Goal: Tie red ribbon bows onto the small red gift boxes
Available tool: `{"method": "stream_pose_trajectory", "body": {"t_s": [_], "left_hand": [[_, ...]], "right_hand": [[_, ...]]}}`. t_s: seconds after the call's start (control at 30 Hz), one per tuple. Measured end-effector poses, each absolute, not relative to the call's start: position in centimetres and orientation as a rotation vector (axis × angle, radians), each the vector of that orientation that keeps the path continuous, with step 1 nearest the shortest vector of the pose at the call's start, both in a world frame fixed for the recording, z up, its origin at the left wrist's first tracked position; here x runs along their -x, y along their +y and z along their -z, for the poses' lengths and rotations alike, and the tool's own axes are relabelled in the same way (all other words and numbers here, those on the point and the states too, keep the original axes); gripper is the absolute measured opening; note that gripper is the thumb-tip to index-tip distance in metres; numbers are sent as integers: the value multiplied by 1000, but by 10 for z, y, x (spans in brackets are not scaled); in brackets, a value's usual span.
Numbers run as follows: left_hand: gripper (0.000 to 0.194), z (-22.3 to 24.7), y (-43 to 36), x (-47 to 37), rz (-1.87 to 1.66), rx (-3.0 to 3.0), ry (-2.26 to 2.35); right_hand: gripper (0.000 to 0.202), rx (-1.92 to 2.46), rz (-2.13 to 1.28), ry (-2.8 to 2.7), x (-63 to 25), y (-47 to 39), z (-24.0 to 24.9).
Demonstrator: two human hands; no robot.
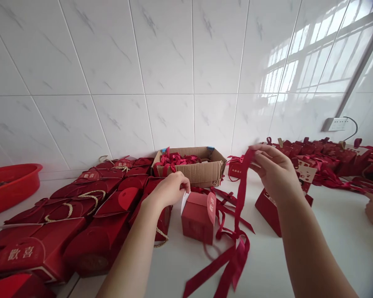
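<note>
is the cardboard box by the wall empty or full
Not empty: red ribbon is heaped inside the open cardboard box. How deep it goes is hidden.

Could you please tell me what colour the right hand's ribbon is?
The ribbon is deep red; head view.

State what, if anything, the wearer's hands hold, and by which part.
The right hand pinches a red ribbon at its top. The left hand is at the upper left edge of the small red box; whether it grips cannot be told.
</note>
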State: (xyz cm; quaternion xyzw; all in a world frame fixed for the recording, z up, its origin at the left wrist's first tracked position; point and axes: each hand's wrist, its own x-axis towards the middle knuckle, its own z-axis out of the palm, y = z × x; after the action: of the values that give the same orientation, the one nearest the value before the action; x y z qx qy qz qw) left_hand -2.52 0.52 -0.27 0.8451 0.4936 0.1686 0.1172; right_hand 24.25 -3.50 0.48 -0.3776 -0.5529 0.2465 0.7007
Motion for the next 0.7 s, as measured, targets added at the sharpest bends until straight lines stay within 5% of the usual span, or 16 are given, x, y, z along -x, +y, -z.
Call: {"method": "stream_pose_trajectory", "body": {"t_s": [0.33, 0.53, 0.7], "left_hand": [[28, 1, -1, 20, -328, -2341, 1302], [27, -2, -6, 13, -386, -2361, 1287], [27, -4, -9, 11, -371, -2382, 1302]], "right_hand": [[15, 701, -874, -1151, -238, -36, -11], [43, 896, -1274, -1519, -231, -36, -5], [37, 1138, -1379, -1880, -224, -30, 5]]}}
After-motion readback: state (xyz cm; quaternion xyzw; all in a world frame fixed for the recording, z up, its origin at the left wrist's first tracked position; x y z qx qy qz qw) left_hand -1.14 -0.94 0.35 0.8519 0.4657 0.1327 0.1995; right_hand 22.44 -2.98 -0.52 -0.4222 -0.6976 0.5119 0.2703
